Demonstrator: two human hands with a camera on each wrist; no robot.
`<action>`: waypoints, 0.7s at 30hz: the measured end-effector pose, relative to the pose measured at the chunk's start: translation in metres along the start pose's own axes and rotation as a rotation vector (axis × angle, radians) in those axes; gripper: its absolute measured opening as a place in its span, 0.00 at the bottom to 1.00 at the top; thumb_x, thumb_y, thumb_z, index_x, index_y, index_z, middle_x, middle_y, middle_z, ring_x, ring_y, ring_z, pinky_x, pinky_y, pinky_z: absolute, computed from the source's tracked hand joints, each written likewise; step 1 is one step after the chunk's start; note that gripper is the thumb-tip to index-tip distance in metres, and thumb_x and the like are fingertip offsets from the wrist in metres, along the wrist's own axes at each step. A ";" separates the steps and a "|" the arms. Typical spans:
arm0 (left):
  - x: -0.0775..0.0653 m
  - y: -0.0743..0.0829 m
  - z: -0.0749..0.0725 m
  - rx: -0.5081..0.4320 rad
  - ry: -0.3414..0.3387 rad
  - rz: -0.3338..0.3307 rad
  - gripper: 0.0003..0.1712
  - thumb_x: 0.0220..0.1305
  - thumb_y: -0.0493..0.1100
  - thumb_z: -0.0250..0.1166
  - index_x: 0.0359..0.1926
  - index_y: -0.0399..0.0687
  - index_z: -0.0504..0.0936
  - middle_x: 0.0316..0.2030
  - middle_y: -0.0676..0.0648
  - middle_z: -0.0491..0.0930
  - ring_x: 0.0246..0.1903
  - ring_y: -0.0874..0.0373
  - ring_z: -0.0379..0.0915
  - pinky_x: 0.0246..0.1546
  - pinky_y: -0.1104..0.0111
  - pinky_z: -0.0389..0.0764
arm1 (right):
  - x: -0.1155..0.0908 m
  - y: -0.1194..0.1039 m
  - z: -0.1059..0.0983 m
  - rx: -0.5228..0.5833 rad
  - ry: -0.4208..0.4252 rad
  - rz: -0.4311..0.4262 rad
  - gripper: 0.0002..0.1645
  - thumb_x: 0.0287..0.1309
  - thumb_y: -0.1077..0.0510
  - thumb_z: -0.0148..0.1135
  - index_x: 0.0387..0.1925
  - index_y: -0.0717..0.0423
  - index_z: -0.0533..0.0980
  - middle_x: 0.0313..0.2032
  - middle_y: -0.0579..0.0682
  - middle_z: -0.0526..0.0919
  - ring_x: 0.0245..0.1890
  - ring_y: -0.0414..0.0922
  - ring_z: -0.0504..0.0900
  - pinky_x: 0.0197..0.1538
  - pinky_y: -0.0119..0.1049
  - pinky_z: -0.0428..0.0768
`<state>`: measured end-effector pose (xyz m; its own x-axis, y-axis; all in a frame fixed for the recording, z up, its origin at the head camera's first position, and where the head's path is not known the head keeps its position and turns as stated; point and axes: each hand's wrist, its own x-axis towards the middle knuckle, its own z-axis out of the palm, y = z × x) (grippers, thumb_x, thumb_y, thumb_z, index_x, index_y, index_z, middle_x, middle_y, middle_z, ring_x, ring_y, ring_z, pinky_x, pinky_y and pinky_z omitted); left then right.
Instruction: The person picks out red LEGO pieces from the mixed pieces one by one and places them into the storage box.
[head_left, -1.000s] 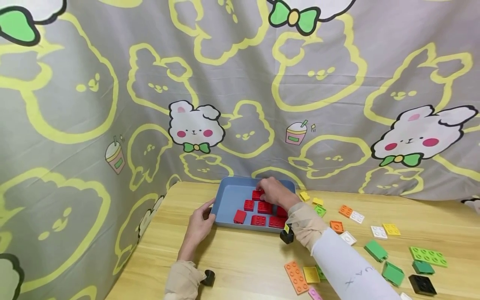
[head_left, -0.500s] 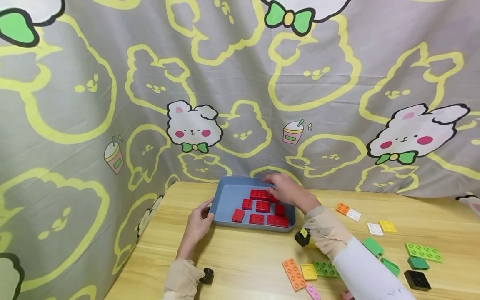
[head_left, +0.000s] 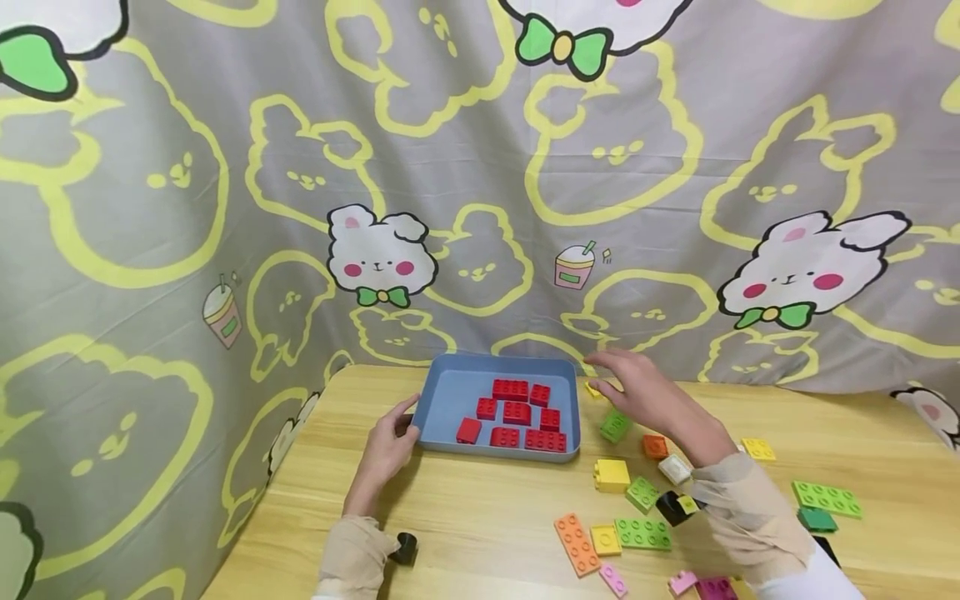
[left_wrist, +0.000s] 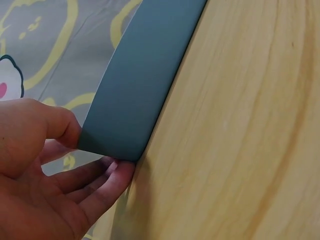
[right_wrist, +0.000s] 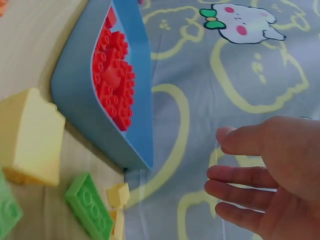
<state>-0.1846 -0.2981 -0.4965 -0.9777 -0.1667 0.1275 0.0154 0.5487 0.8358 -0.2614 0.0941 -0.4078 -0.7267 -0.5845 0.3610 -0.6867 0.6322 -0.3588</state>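
A blue rectangular tray (head_left: 450,400) stands on the wooden table near the curtain, with several red toy building bricks (head_left: 517,412) spread inside. My left hand (head_left: 390,446) holds its left front corner; in the left wrist view, the thumb lies at the rim and the fingers press under the tray's (left_wrist: 130,90) bottom edge. Beyond the tray's right end, my right hand (head_left: 645,396) hovers with loosely extended fingers and nothing in them, above a small yellow brick (head_left: 592,388) and a green brick (head_left: 615,425). In the right wrist view its fingers (right_wrist: 245,192) are apart from everything.
Right of the tray lie loose bricks: a tall yellow one (head_left: 612,476), an orange plate (head_left: 577,544), a lime plate (head_left: 643,534), an orange brick (head_left: 655,447) and a white one (head_left: 675,468). A patterned curtain (head_left: 465,167) hangs behind the table.
My right hand has withdrawn from over the red bricks to the right, past the tray's edge, its fingers now empty. My left hand stays at the tray corner. The head view has shifted slightly.
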 end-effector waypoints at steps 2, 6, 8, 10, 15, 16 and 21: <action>0.001 -0.002 -0.001 0.009 0.000 0.008 0.31 0.65 0.28 0.56 0.70 0.37 0.74 0.51 0.30 0.83 0.50 0.42 0.81 0.50 0.55 0.79 | -0.008 0.002 -0.004 0.004 0.009 0.013 0.20 0.66 0.63 0.66 0.58 0.67 0.79 0.54 0.64 0.83 0.56 0.63 0.80 0.57 0.59 0.77; 0.001 -0.003 -0.005 0.025 -0.004 0.017 0.29 0.66 0.28 0.57 0.69 0.36 0.74 0.52 0.30 0.83 0.52 0.40 0.81 0.53 0.51 0.78 | -0.026 0.004 -0.009 -0.001 0.042 0.034 0.22 0.66 0.63 0.66 0.60 0.64 0.78 0.57 0.62 0.82 0.58 0.62 0.80 0.57 0.59 0.77; 0.001 -0.003 -0.007 0.029 -0.006 0.024 0.29 0.67 0.28 0.57 0.69 0.35 0.75 0.52 0.29 0.83 0.52 0.39 0.81 0.54 0.50 0.77 | -0.036 0.006 -0.013 -0.006 0.070 0.036 0.22 0.66 0.63 0.67 0.60 0.64 0.78 0.56 0.62 0.83 0.56 0.61 0.81 0.55 0.59 0.78; 0.001 -0.003 -0.008 0.029 -0.010 0.031 0.28 0.67 0.28 0.56 0.69 0.34 0.74 0.52 0.29 0.82 0.52 0.39 0.81 0.54 0.50 0.78 | -0.045 0.009 -0.017 -0.024 0.105 0.030 0.22 0.65 0.64 0.67 0.60 0.64 0.78 0.54 0.61 0.83 0.54 0.61 0.82 0.53 0.59 0.79; -0.002 -0.003 -0.015 0.041 -0.024 0.028 0.29 0.68 0.28 0.56 0.69 0.34 0.73 0.53 0.28 0.82 0.52 0.39 0.81 0.53 0.51 0.78 | -0.066 0.023 -0.020 -0.083 0.166 0.040 0.23 0.63 0.65 0.68 0.60 0.63 0.78 0.57 0.64 0.79 0.54 0.64 0.79 0.50 0.63 0.78; -0.002 -0.003 -0.017 0.049 -0.030 0.024 0.29 0.68 0.28 0.56 0.70 0.34 0.73 0.53 0.28 0.81 0.52 0.39 0.81 0.53 0.52 0.79 | -0.071 0.027 -0.020 -0.090 0.172 0.048 0.24 0.63 0.65 0.68 0.60 0.63 0.77 0.58 0.65 0.77 0.56 0.66 0.78 0.51 0.64 0.77; -0.005 0.003 -0.031 0.092 -0.065 0.042 0.27 0.72 0.31 0.57 0.71 0.33 0.71 0.56 0.28 0.80 0.53 0.37 0.80 0.50 0.53 0.82 | -0.101 0.049 -0.021 -0.103 0.191 0.099 0.31 0.63 0.62 0.69 0.66 0.62 0.72 0.65 0.68 0.71 0.62 0.70 0.70 0.54 0.70 0.71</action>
<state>-0.1734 -0.3213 -0.4777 -0.9882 -0.0904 0.1239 0.0401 0.6278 0.7773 -0.2215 0.1946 -0.4432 -0.7670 -0.4166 0.4880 -0.5997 0.7360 -0.3141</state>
